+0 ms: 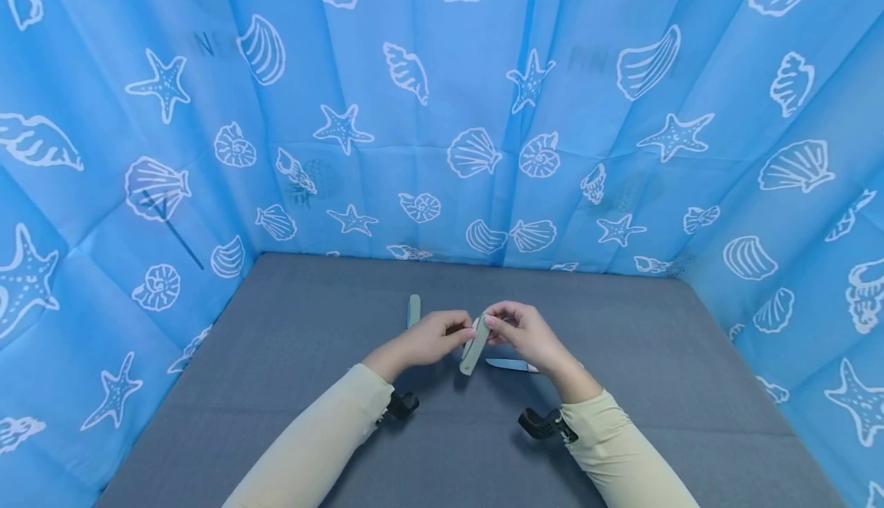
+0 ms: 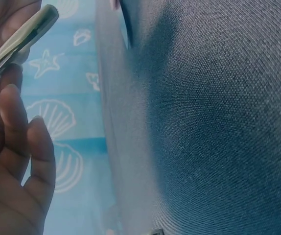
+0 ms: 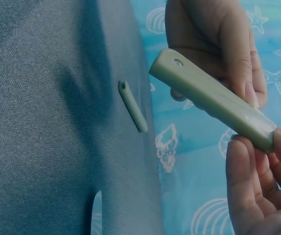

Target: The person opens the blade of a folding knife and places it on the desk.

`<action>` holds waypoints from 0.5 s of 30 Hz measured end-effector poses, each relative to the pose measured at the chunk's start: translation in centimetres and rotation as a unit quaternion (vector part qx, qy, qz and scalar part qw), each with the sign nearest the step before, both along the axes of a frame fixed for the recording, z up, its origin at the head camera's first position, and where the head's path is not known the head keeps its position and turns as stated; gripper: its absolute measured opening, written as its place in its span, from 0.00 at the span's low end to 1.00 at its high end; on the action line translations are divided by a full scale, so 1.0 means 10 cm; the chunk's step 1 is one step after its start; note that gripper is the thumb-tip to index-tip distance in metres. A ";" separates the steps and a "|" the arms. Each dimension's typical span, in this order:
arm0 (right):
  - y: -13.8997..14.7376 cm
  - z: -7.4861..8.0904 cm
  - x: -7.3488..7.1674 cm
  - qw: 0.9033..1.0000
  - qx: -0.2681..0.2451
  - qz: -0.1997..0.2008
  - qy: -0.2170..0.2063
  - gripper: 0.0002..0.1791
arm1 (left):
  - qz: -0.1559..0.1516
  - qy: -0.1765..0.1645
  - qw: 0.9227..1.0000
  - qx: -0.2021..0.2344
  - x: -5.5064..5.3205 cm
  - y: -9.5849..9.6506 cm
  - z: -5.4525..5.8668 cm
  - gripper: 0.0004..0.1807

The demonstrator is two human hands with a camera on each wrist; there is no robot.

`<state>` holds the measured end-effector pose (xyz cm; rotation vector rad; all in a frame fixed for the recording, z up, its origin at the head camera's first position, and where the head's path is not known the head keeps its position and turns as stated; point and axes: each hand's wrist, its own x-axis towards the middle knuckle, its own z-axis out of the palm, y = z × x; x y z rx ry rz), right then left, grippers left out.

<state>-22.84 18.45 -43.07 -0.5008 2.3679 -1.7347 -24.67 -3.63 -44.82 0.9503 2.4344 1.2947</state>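
“Fingers point(image 3: 240, 164) of the right hand point(image 1: 521, 331) were pinching one end of a slim, pale green, plastic-looking handle point(image 1: 475, 348).”

“And the left hand point(image 1: 433, 337)?”

“Thumb and fingertips closed on the handle's left side, just beside the right hand's grip. Exactly what part lay between them, I couldn't tell.”

“So where was the handle?”

“Above the table, between the two hands, right at the fingertips. Its long axis ran from the right thumb back toward the person, slanting a little left, and the end with the small round rivet point(image 3: 178, 62) jutted out free.”

“Which hand was nearer?”

“Both touched it. The right had the far end; the left met it from the side, across its length.”

“Anything around them?”

“A narrow, shiny blade point(image 1: 507, 364) lay on the grey, cloth-covered table point(image 1: 449, 446) by the right hand, its tip to the left. Beyond the left hand lay a second slender, pale green handle point(image 1: 414, 307), partly hidden. Behind everything hung a blue curtain printed with white shells point(image 1: 442, 94).”
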 end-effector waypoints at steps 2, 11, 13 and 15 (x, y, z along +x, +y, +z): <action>0.00 0.00 0.00 1.000 -0.002 -0.003 0.000 0.13 | 0.002 0.006 1.000 0.009 -0.01 -0.02 -0.01 0.10; -0.01 -0.01 0.00 0.999 -0.044 -0.026 -0.017 0.14 | 0.033 0.030 0.997 0.055 -0.02 -0.08 -0.04 0.11; -0.01 -0.01 0.00 0.997 -0.059 -0.040 -0.026 0.15 | 0.051 0.035 0.995 0.076 -0.02 -0.09 -0.04 0.10; -0.01 -0.02 0.00 0.994 -0.079 -0.063 -0.038 0.15 | 0.072 0.037 0.991 0.103 -0.03 -0.10 -0.03 0.11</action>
